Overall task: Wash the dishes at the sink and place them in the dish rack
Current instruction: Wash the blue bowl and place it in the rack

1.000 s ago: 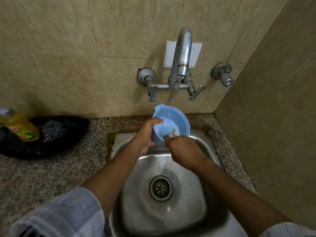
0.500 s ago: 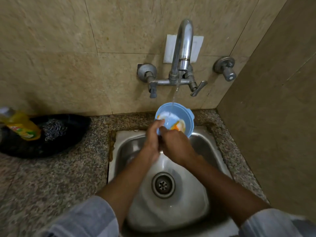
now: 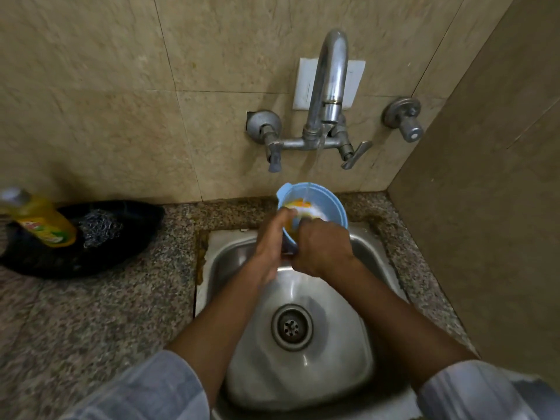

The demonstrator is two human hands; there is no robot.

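A light blue plastic bowl point(image 3: 328, 199) is held tilted toward me above the back of the steel sink point(image 3: 368, 253), under the thin stream running from the tap point(image 3: 328, 86). My left hand point(image 3: 272, 237) grips the bowl's near left rim. My right hand point(image 3: 321, 247) reaches into the bowl with closed fingers and presses a yellow and white sponge point(image 3: 303, 206) against the inside. Foam and orange smears show inside the bowl. The bowl's lower part is hidden behind both hands.
A yellow dish soap bottle point(image 3: 39, 219) and a steel scrubber point(image 3: 101, 227) lie in a black dish point(image 3: 133, 244) on the granite counter at the left. Tiled walls close the back and right side. The drain point(image 3: 291, 326) sits mid-sink.
The sponge has moved up and left inside the bowl with my right hand. The bowl's spout lip now points to the upper left. Water keeps running.
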